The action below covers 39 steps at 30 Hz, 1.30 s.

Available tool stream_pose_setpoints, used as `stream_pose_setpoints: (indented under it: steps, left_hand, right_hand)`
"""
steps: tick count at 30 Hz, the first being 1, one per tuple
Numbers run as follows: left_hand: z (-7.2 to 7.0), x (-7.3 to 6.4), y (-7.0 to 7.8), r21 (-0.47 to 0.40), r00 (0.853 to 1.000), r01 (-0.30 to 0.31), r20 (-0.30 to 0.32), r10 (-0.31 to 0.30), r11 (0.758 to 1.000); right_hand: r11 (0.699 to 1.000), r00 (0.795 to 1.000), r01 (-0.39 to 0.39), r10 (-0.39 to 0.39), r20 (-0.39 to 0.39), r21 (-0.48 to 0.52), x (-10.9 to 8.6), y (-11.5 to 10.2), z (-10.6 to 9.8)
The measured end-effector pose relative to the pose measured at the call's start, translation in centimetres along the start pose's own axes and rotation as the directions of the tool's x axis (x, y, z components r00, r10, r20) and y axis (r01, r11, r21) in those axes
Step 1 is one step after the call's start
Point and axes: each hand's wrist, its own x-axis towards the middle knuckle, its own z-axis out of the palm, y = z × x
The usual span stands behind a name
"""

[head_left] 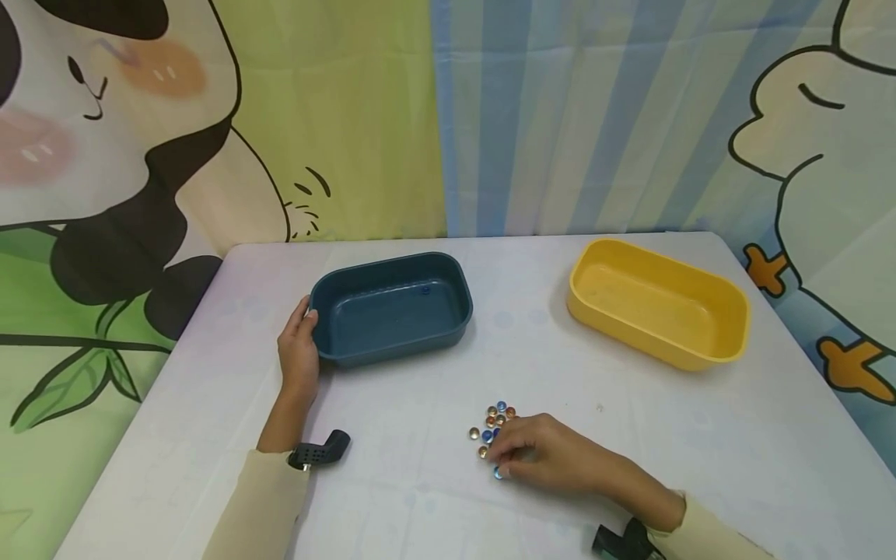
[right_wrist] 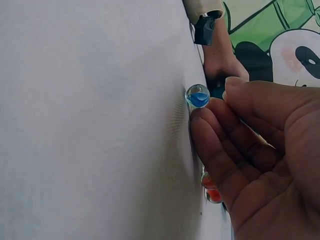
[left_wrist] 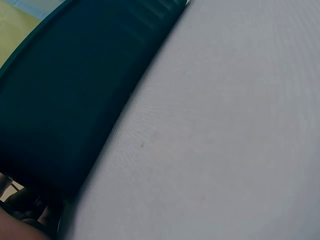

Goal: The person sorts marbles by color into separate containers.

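Observation:
My left hand (head_left: 299,354) grips the left end of a dark blue plastic bin (head_left: 392,355), its thumb at the rim. In the left wrist view the bin's long side (left_wrist: 75,95) fills the upper left, and part of the hand (left_wrist: 22,220) shows at its near end. My right hand (head_left: 553,455) is low over a cluster of glass marbles (head_left: 500,420), partly covering it. A clear marble with a blue swirl (right_wrist: 198,96) sits right at its fingertips, thumb and fingers slightly apart. Red marbles (right_wrist: 212,192) show behind the fingers in the right wrist view.
A yellow plastic bin (head_left: 623,330) stands at the back right of the white-covered table (head_left: 392,482). Behind the table hangs a printed cloth (head_left: 350,101) with cartoon animals. Both wrists wear black camera mounts (head_left: 322,449).

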Motion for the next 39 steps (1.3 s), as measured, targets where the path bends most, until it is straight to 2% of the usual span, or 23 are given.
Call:
stream_pose_setpoints:
  steps: [7, 14, 20, 27, 31, 34, 39]
  left_hand:
    - [-0.07, 0.11, 0.2, 0.001, 1.0, 0.021, 0.005, -0.021, 1.0]
    - [-0.08, 0.14, -0.04, -0.009, 1.0, 0.015, 0.007, -0.015, 1.0]
    - [-0.13, 0.16, -0.06, -0.005, 1.0, 0.015, 0.009, -0.015, 1.0]
    - [-0.11, 0.04, 0.09, 0.003, 1.0, 0.012, 0.01, -0.012, 1.0]
    - [-0.06, -0.08, 0.21, 0.008, 1.0, 0.019, 0.007, -0.019, 1.0]
    - [-0.03, -0.11, 0.23, 0.009, 1.0, 0.025, 0.004, -0.025, 1.0]
    - [0.04, -0.12, 0.28, 0.015, 1.0, 0.012, 0.004, -0.012, 1.0]
  right_hand:
    - [1.0, 1.0, 0.022, -0.022, 0.007, 0.008, -0.23, 0.0, 0.2]
    - [1.0, 1.0, -0.004, 0.004, 0.031, -0.026, -0.43, 0.04, 0.42]
    - [0.993, 0.997, -0.026, 0.033, 0.063, -0.113, -0.29, -0.12, 0.42]
    - [0.963, 0.996, -0.001, 0.023, 0.081, -0.27, 0.1, -0.61, 0.47]
    - [0.948, 0.997, 0.029, -0.004, 0.078, -0.317, 0.22, -0.63, 0.55]
    - [0.949, 0.998, 0.034, -0.014, 0.066, -0.314, 0.21, -0.49, 0.56]
    - [0.968, 0.999, 0.015, -0.004, 0.044, -0.249, 0.08, -0.19, 0.41]
